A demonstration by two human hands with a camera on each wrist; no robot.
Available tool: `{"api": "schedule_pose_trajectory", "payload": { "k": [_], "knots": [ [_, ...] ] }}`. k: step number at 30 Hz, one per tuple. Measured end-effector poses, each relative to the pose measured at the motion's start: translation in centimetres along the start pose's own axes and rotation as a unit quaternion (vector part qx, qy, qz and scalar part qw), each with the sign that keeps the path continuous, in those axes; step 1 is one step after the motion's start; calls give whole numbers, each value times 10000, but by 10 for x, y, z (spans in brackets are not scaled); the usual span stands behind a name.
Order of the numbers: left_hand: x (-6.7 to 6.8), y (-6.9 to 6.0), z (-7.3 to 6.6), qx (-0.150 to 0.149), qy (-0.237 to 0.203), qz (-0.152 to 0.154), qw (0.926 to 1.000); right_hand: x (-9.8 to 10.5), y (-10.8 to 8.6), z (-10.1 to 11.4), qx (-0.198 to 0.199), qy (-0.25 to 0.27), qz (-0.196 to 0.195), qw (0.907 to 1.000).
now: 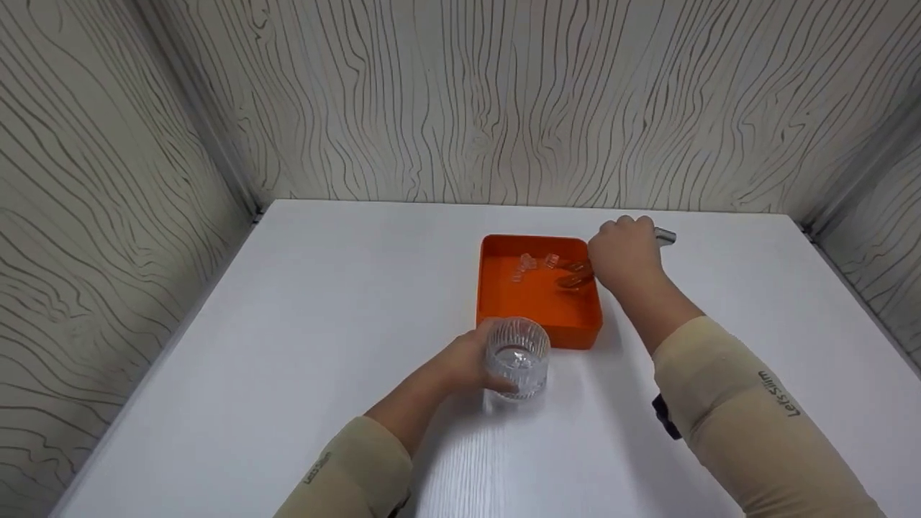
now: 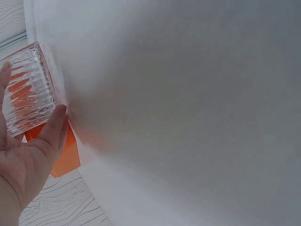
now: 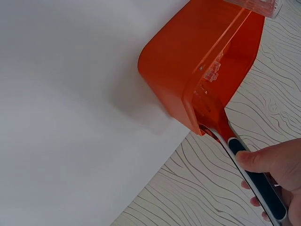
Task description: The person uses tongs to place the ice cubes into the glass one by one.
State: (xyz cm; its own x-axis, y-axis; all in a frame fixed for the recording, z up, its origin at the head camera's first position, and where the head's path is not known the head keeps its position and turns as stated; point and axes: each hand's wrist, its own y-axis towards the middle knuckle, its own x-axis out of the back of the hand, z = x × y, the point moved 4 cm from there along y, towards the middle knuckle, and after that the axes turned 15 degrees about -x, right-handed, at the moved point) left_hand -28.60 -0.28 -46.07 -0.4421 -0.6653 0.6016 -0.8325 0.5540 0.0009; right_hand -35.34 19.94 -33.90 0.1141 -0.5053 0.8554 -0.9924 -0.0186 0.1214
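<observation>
Tongs (image 3: 262,186) clasped in the right grip (image 1: 624,253) — glass (image 1: 522,360) held round by the left grip (image 1: 469,358)

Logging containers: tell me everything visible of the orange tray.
Open-topped, roughly rectangular orange tray with rounded corners and smooth, plastic-looking walls, upright on the white table. Several clear, ice-like cubes lie in its far half. Tongs held by the right hand reach in past its right wall. A ribbed clear glass held by the left hand overlaps its near wall in the head view; whether the two touch can't be told.
</observation>
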Motion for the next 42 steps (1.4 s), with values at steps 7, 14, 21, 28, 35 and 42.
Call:
{"api": "schedule_pose_trajectory", "payload": {
  "k": [7, 14, 21, 28, 35, 42],
  "knots": [
    [-1, 0, 0, -76, 32, 13, 10000, 2, 1, 2, 29, -76, 115, 9999],
    [0, 2, 0, -226, 78, -2, 9997, 0, -1, -1, 134, 173, 303, 9993],
    [1, 2, -1, -311, 36, 20, 9995, -6, -5, -10, 147, 740, 649, 9950],
    [1, 1, -1, -258, 29, 56, 9996, -13, -8, -14, 85, 1149, 701, 9909],
    [1, 1, -1, -279, 59, 71, 9996, -24, -8, -9, -51, 1463, 744, 9864],
    [1, 1, -1, -509, 108, 66, 9986, -36, -9, 3, -234, 1837, 871, 9788]
  ]
}}
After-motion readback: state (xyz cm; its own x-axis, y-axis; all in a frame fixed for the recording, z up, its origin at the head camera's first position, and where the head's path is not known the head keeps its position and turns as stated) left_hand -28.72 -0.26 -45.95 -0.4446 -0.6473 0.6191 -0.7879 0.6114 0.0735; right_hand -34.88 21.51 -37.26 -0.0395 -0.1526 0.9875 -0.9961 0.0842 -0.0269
